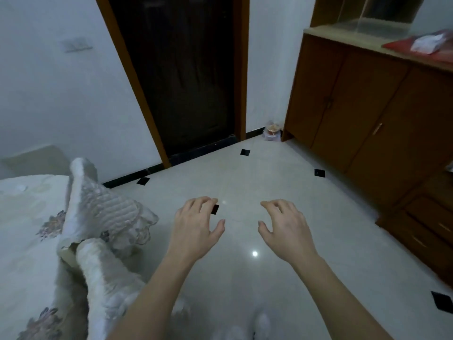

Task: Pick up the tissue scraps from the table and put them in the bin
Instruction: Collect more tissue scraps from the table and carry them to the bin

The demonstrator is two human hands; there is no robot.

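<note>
Room: pale tiled floor (245,182) with small black squares set in it, a dark doorway (186,82) at the far side, a bed with a flowered quilt (29,229) on the near left, and a brown wooden cabinet (362,111) along the right.
Left hand: the left hand (196,224) hangs out over the floor, palm down, fingers loosely bent and spread, holding nothing.
Right hand: the right hand (284,227) is just beside it in the same pose, fingers apart, thumb out, nothing in it.
Tissue scraps: none clearly in view. A white crumpled piece (425,42) lies on a red sheet (402,45) on the cabinet top at the far right; whether it is tissue, I cannot tell.
Bin: a small lined container (271,131) sits in the far corner between doorway and cabinet, well apart from both hands; it may be the bin.
Progress: I judge nothing is picked up yet. Finding the scraps, gathering them and carrying them to the bin all remain.
</note>
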